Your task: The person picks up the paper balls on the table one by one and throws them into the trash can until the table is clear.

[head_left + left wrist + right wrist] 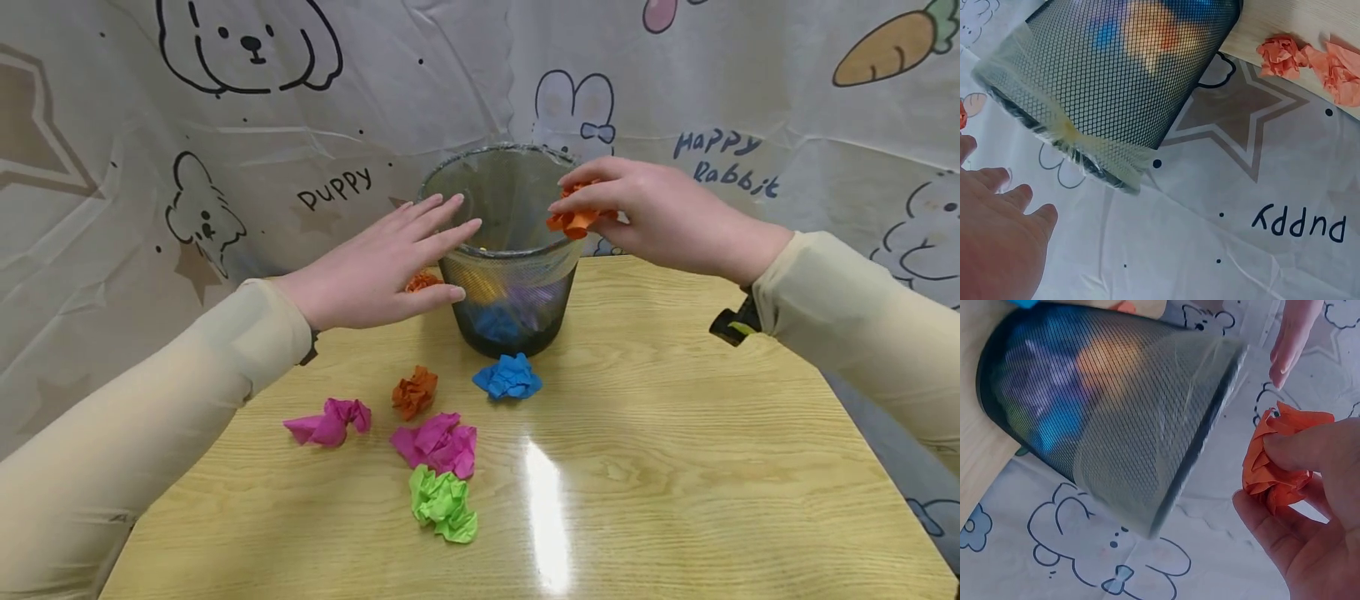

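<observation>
A black mesh wastebasket (517,275) with a clear plastic liner over its rim stands at the back of the table, blue, purple and yellow-orange paper showing through its side. My right hand (652,208) holds a crumpled orange paper ball (1282,456) between thumb and fingers, at the right side of the rim. On the other side my left hand (382,262) is spread palm down with straight fingers, fingertips close to the left rim and nothing held. Behind its thumb, another orange paper ball (422,282) is partly hidden.
In front of the basket lie a blue paper ball (507,377), a darker orange one (415,392), two magenta ones, the nearer (437,444) beside a lime-green one (444,504). A printed cloth (465,75) hangs right behind the wooden table (675,450).
</observation>
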A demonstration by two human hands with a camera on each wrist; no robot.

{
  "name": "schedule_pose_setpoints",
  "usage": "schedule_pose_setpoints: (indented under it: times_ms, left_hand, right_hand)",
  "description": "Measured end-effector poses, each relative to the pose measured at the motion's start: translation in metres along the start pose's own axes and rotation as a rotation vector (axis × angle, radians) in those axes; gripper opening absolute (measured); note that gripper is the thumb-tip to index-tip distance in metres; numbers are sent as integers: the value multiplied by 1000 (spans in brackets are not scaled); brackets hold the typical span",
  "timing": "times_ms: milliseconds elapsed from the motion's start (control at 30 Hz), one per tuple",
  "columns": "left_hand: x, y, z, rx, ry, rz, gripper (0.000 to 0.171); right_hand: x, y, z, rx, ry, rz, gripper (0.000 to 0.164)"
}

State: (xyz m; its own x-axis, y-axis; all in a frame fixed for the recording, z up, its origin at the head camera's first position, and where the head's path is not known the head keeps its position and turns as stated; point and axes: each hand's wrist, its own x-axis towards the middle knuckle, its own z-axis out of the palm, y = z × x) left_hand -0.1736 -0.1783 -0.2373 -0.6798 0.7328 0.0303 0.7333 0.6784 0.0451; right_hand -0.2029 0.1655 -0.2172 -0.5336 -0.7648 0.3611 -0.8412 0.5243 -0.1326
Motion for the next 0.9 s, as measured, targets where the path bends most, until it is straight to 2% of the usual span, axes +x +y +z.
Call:
schedule_pose_setpoints:
  times_ms: [133, 333, 567, 733, 900]
  left_hand:
    - [10, -6, -2, -9, -16, -13, 79]
    - [21, -16, -9, -11, -52, -68, 80]
    - [25, -30, -18, 11, -87, -135, 83]
    - [27, -35, -21, 10, -92, -160, 83]
    - [27, -36, -20, 14, -101, -155, 83]
  right_hand:
    - [13, 6, -1, -11, -36, 43, 38]
    - [31, 12, 3, -25, -92, 91, 38]
    - [47, 19, 10, -24, -132, 97, 37]
    - [57, 23, 18, -19, -177, 118, 37]
    - [62, 22, 26, -12, -225, 122, 39]
